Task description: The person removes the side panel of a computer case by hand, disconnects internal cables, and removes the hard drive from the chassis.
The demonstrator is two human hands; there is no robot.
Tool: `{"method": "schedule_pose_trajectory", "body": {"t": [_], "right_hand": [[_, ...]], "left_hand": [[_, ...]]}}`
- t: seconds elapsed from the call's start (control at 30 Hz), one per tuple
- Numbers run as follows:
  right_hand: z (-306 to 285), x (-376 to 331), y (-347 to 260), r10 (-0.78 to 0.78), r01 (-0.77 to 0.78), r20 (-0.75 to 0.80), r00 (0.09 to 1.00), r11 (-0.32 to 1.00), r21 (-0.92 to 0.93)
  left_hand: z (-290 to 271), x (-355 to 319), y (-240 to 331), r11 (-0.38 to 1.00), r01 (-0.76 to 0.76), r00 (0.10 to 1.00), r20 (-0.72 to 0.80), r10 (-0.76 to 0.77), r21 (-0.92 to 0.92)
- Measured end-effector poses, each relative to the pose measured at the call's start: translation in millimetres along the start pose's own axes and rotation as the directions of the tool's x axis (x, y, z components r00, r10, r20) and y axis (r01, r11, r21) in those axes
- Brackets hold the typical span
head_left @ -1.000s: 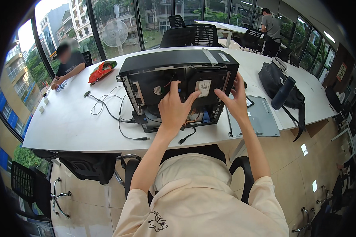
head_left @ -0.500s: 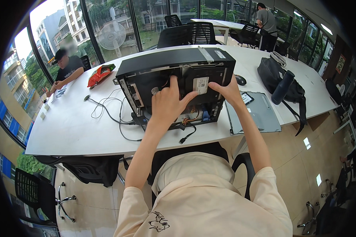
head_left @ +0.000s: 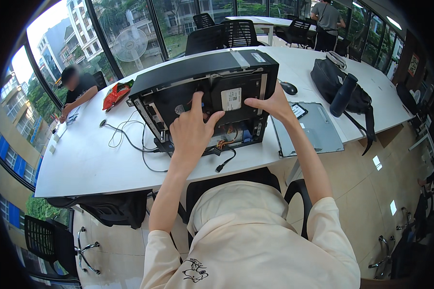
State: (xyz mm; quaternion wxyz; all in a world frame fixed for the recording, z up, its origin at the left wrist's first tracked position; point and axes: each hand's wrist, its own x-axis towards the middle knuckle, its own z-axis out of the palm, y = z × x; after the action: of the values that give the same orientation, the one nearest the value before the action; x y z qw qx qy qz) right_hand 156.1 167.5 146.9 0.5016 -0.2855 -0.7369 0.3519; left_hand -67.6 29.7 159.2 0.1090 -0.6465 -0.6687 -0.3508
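A black desktop computer case [head_left: 178, 77] stands on the table in front of me, its open side facing me. Inside it sits a black drive with a white label [head_left: 232, 99], and coloured wires show lower down. My left hand [head_left: 194, 123] reaches into the open side, index finger stretched upward against the dark interior and thumb apart; nothing shows in its grasp. My right hand [head_left: 273, 103] grips the case's right edge, thumb over the front near the labelled drive, the other fingers hidden behind the side. A loose black cable connector [head_left: 220, 168] hangs out below.
On the white table [head_left: 82, 164], a grey side panel [head_left: 318, 137] bears a small drive [head_left: 298, 111]. A mouse [head_left: 288, 88], backpack [head_left: 323, 77] and dark bottle [head_left: 344, 95] lie to the right. Cables [head_left: 125, 135] and a red packet [head_left: 116, 95] are left. A person [head_left: 79, 91] sits far left.
The whole view has shifted a little. My left thumb has moved away from the white label, while the index finger stays up inside the case. My right hand keeps its hold.
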Motion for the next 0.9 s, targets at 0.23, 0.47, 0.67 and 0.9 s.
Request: {"method": "schedule_pose_trajectory", "body": {"t": [0.23,0.47,0.67,0.9], "right_hand": [[-0.7,0.4,6.9,0.0,0.0,0.002,1.0,1.0,0.014],[-2.7,-2.9,8.8,0.029,-0.029,0.024,0.999,1.0,-0.003],[0.5,-2.7,7.2,0.012,-0.013,0.015,1.0,1.0,0.02],[4.7,-3.2,12.3,-0.017,0.019,-0.031,0.999,0.998,0.053]], "left_hand": [[11.5,-0.4,9.2,0.999,-0.014,0.999,-0.041,0.015,0.03],[6.6,0.8,7.0,1.0,0.008,1.0,0.024,-0.008,-0.024],[10.1,2.6,10.1,0.999,-0.033,0.999,-0.035,0.034,0.014],[19.1,11.1,1.2,0.981,-0.162,0.985,-0.04,0.167,0.106]]}}
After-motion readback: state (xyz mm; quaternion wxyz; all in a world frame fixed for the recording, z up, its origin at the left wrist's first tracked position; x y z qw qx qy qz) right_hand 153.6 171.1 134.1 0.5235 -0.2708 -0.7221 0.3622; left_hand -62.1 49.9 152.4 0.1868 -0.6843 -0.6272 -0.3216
